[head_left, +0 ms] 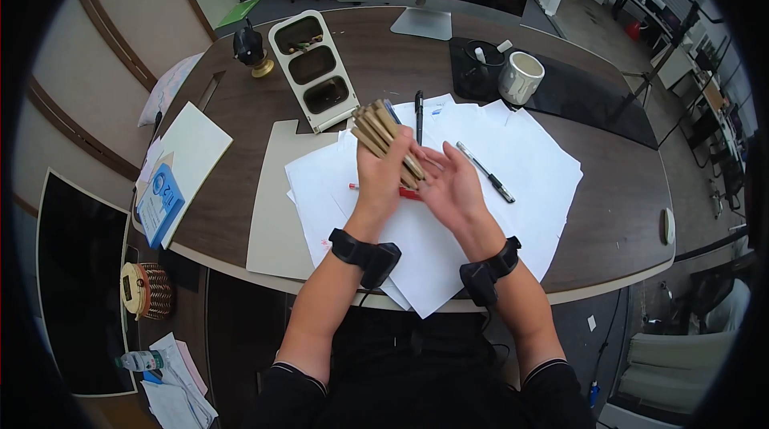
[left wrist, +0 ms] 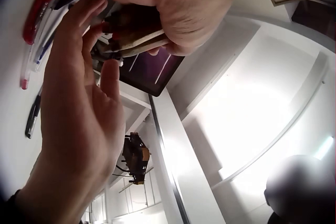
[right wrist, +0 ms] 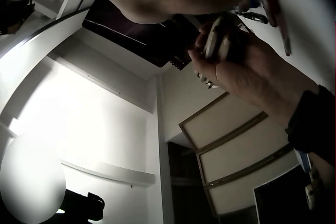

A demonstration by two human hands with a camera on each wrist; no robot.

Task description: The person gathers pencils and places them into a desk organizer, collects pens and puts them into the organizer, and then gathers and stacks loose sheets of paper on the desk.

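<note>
Head view: left hand [head_left: 379,178] (LH) closed firmly round pencil bundle [head_left: 372,126], brown, held tilted just above white paper [head_left: 529,157] on desk. Fingers wrap approx. mid-length, prob. b/c that keeps so many loose pieces in one bunch. Right hand [head_left: 455,191] (RH) unfurled, palm up, fingers extended w/ tips at bundle's lower end; no grip noted. Prob. placed there to back the ends & stop any slipping thru LH.
Red pen [head_left: 410,194] lies partly hidden under the hands; black pen [head_left: 490,177] lies capped, RH side; black marker [head_left: 419,116] beyond. All on the paper, presumably for easy reach. Organiser [head_left: 332,117], 3 compartments, stands just beyond LH; small items in far compt. Mug [head_left: 517,91] upright on dark mat [head_left: 593,104], well apart from hands, prob. out of the way.

L wrist view: RH straight-fingered beside bundle ends, thumb apart from fingers; consistent w/ support, not clasp. LH close to lens, its finger curl mostly n/v.

R wrist view: LH fingers bent round bundle, ends protruding. Image dark; exact no. of pencils can't be told. RH fingers n/v here.
</note>
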